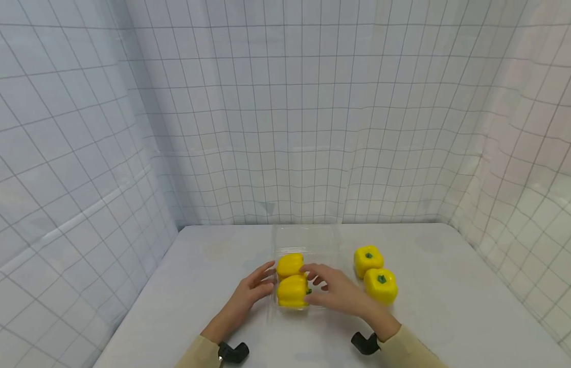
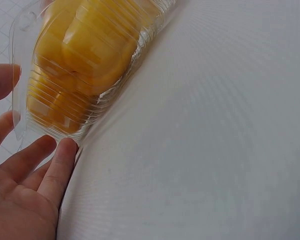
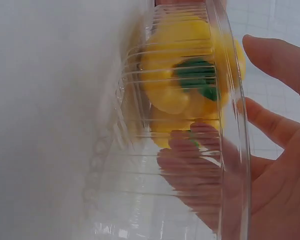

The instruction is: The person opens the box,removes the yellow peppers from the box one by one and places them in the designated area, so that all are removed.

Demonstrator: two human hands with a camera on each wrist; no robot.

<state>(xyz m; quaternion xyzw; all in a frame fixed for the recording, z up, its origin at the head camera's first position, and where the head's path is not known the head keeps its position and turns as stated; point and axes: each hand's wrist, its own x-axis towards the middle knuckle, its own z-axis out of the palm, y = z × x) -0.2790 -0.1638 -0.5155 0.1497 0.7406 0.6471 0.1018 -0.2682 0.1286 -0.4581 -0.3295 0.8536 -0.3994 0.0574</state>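
Note:
A clear plastic clamshell box (image 1: 305, 236) lies on the table with its lid folded back. Two yellow bell peppers sit on their sides in its left half, a far pepper (image 1: 289, 266) and a near pepper (image 1: 292, 291) with its green stem facing right. My left hand (image 1: 244, 299) is at the box's left wall, loosely bent fingertips right against the ribbed plastic (image 2: 65, 120). Over the box's right part, my right hand (image 1: 338, 291) has thumb and fingers spread apart. Its fingers reach inside, seen through the wall (image 3: 165, 195), beside the stem ends.
Two more yellow bell peppers stand to the right of the box, a far one (image 1: 368, 260) and a nearer one (image 1: 381, 286), both stem up. The white table (image 1: 211, 245) is enclosed by grid-patterned curtains (image 1: 285, 128) at the back and sides.

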